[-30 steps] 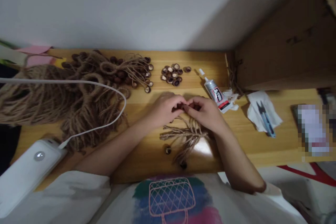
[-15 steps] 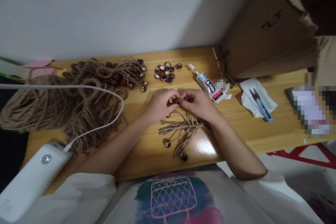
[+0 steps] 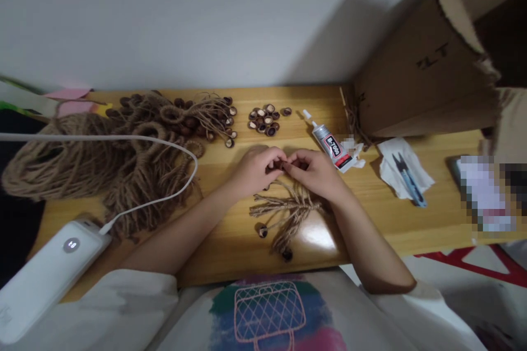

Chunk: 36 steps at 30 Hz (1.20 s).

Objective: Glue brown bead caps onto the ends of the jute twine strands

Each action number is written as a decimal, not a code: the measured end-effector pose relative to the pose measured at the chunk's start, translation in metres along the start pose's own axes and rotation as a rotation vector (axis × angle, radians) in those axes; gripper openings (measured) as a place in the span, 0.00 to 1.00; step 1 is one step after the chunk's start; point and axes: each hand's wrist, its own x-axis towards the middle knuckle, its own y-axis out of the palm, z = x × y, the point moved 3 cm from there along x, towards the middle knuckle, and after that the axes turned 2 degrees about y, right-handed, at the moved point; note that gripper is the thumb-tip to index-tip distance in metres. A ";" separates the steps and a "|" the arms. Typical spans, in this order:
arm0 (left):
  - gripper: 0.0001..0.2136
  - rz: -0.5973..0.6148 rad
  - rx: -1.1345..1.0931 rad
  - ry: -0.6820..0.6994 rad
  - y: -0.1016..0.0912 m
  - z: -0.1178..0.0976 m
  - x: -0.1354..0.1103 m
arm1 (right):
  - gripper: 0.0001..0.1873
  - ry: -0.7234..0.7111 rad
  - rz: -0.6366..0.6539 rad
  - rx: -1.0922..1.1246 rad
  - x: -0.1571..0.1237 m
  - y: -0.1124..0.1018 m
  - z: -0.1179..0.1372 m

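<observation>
Twine tassel [image 3: 298,209] lies on the desk [image 3: 222,255] between the hands and the near edge, below the meeting fingertips rather than beside them. Its long axis runs roughly along that edge: the thicker right end reaches close to the right wrist, while the frayed strands fan leftward and toward the near edge. That makes the right hand [image 3: 316,174] the nearer one to the stem, with a few thin strands leading up beneath it; the left hand [image 3: 254,175] stands beyond the fanned ends. Both hands are drawn into a narrow pinch, fingertips touching or nearly so, around a small brown piece [image 3: 282,165], too hidden for me to tell its exact shape.

A cord-end nutshell [image 3: 262,230] rests by the strands, toward the near edge. Straight past the hands, toward the far edge, sits a cluster of halved nutshells [image 3: 264,119]. A B-7000 glue tube [image 3: 332,147] lies just past the right hand, its nozzle angled to the far edge. Farther toward the desk's right edge, thread snips [image 3: 407,178] rest on a white tissue [image 3: 420,167].
</observation>
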 end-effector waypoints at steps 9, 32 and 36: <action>0.09 -0.018 0.021 0.051 0.000 0.000 0.000 | 0.09 0.015 -0.022 -0.078 -0.001 0.000 0.004; 0.09 0.006 0.051 0.044 -0.001 -0.002 0.001 | 0.08 -0.003 -0.039 -0.079 -0.002 0.001 0.002; 0.09 0.017 0.043 0.058 -0.001 -0.002 0.002 | 0.08 -0.009 -0.001 -0.063 -0.002 -0.001 0.002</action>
